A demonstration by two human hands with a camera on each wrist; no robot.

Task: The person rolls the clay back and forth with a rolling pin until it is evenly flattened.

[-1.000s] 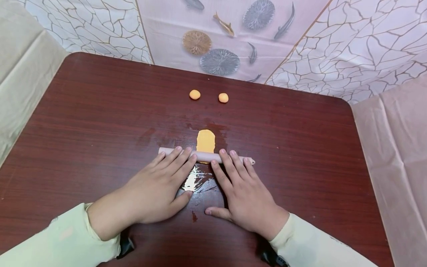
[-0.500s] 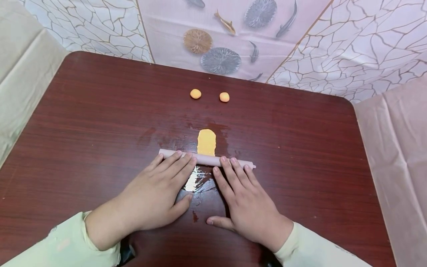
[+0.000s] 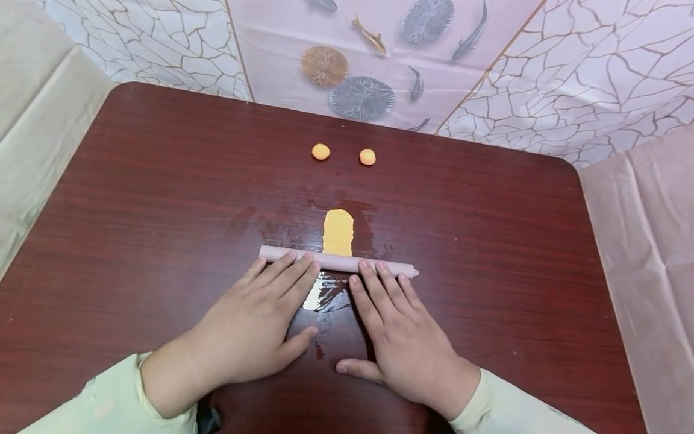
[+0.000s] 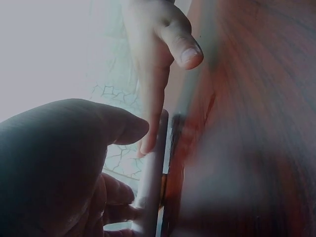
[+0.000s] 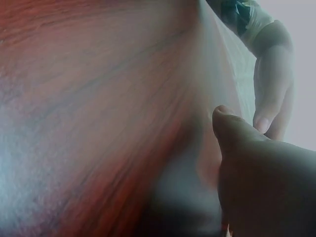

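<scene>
We see the left hand [image 3: 255, 328] and right hand [image 3: 403, 337] lying flat, fingers straight, pressing the pink rolling pin [image 3: 337, 261] at the worktop's [image 3: 135, 199] centre; flattened orange dough [image 3: 338, 231] lies at the pin's 12 o'clock.

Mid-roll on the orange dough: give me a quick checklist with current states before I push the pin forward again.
1. Both hands on the pin: ok. The left hand and the right hand rest straight fingers on the rolling pin.
2. Pin over the dough: ok. It lies across the near end of the flattened orange dough strip.
3. Pin square to the strip: ok, roughly; its right end sits slightly nearer the person.
4. Path ahead: ok. The two orange dough balls lie well beyond the strip's far end.
5. Surface: not ok. A wet, shiny smear sits between the hands.
6. Dough sticking to the pin: cannot tell.
</scene>
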